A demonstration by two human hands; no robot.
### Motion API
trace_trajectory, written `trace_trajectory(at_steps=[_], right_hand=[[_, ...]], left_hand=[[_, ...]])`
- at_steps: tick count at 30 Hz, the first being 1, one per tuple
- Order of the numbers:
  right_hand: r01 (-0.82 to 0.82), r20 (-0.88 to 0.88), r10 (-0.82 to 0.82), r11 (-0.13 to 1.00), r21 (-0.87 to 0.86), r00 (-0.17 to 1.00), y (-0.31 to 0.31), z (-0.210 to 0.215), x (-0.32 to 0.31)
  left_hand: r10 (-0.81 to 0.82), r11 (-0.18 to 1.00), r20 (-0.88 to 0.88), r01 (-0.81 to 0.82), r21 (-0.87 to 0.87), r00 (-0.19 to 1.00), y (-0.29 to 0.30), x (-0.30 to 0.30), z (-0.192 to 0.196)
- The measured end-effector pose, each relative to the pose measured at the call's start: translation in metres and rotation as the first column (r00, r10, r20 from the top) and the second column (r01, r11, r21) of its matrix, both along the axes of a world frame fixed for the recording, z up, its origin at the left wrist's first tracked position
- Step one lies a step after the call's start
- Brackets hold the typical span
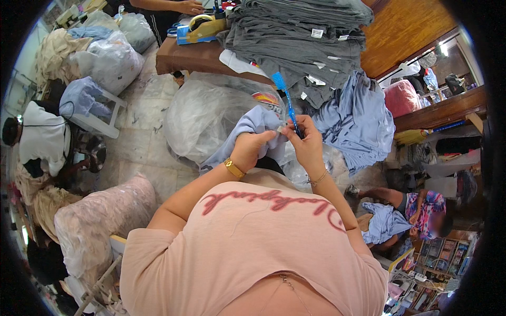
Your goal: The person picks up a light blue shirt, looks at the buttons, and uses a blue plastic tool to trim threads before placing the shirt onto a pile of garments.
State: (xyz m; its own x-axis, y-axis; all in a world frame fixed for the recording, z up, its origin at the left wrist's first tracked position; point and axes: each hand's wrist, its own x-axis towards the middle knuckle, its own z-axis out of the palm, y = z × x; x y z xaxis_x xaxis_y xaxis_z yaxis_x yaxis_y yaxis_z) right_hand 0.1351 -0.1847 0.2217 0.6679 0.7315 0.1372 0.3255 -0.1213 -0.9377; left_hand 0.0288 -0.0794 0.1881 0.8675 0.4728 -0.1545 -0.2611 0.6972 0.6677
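My left hand (254, 147) is closed on a light blue garment (255, 120), thumb on top, with part of the cloth hanging down to the left. Close beside it, my right hand (307, 143) grips a blue toothbrush (289, 105), its bristles pointing up and away from me. The thumb and fingertips of that hand also meet a small pale tag (281, 128) at the garment's edge. Whether they pinch the tag or only touch it, I cannot tell. The cloth under my left palm is hidden.
Dark grey folded garments (295, 37) are stacked on a brown-covered table (195, 57), beside a tape dispenser (208, 27). More light blue garments (363, 126) drape at the right. A clear plastic bag (195, 116) lies ahead. A white stool (97, 118) stands left; other people sit on both sides.
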Motion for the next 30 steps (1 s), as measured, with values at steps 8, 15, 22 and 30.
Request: trace_trajectory(at_steps=[8,15,22,30], right_hand=[[0.049,0.058,-0.045,0.997,-0.053,0.997,0.003,-0.005,0.000],[0.036,0.167,-0.021,0.995,-0.090,0.986,0.007,-0.003,0.000],[0.052,0.248,0.000,0.978,-0.202,0.969,0.010,-0.002,0.000],[-0.023,0.199,0.050,0.991,-0.135,0.979,0.011,-0.007,0.006]], left_hand=[[0.048,0.990,-0.056,-0.040,0.133,0.997,-0.005,0.005,0.001],[0.113,0.987,-0.027,-0.109,0.117,0.993,-0.008,0.006,-0.005],[0.159,0.963,-0.003,-0.155,0.220,0.987,-0.009,0.006,-0.006],[0.171,0.968,-0.004,-0.167,0.188,0.985,-0.009,0.006,-0.007]])
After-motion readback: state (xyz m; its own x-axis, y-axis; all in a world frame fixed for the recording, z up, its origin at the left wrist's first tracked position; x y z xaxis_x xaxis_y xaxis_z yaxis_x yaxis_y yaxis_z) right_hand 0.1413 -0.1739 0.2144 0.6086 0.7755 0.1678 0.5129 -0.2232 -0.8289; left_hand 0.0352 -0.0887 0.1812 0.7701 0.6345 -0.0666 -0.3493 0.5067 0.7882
